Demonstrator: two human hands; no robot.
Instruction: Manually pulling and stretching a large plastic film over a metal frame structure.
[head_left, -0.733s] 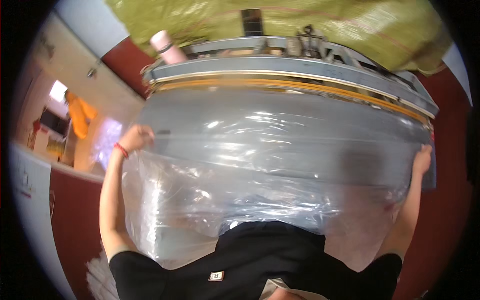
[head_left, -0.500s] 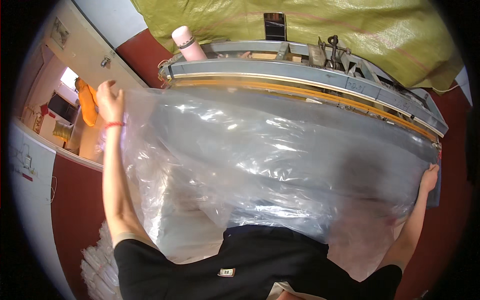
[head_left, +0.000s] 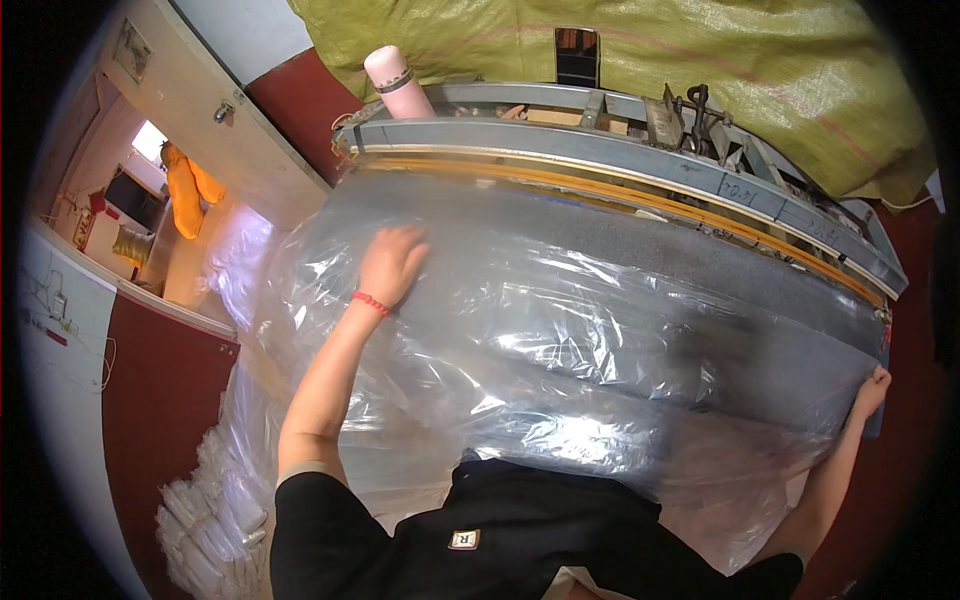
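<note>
A wide sheet of clear plastic film point(head_left: 560, 330) spreads over the grey work surface point(head_left: 680, 240) in front of me and hangs down toward my body, creased and shiny. My left hand point(head_left: 392, 265), with a red bracelet at the wrist, is over the left part of the film. Its fingers are stretched out, slightly blurred, and grip nothing. At the far right, my right hand point(head_left: 873, 388) is closed on the film's edge, arm reaching out.
Beyond the film runs a long grey metal frame point(head_left: 560, 140) with an orange strip point(head_left: 600, 195) along it. A pink bottle point(head_left: 400, 85) leans there, before a yellow-green woven sheet point(head_left: 690, 50). Bundled clear plastic point(head_left: 210, 515) lies at lower left, below an open door point(head_left: 190, 90).
My left hand has let go of the film's far-left corner and come inward to the right over the sheet. The film lies lower and flatter. My right hand keeps its hold at the right edge.
</note>
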